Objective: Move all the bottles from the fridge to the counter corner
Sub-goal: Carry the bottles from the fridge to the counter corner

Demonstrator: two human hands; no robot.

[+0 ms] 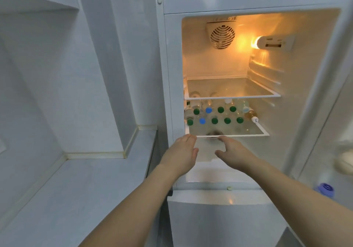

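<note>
Below bottle shelf [229, 135], both hands [184, 151] outstretched, seemingly empty

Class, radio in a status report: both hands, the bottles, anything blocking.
Left hand and right hand open, at glass lower shelf edge. Clear bottles with green and blue caps all on it. Path clear.

Bottles [214, 116] clear plastic – shelf [229, 135] glossy glass – counter [76, 180] matt, smooth.

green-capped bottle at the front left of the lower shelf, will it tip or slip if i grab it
The green-capped bottle stands upright, packed close to its neighbours, so nudging it may topple others. Its clear body looks smooth and probably cold, so perhaps slippery. How full it is, and its weight, can't be told.
</note>
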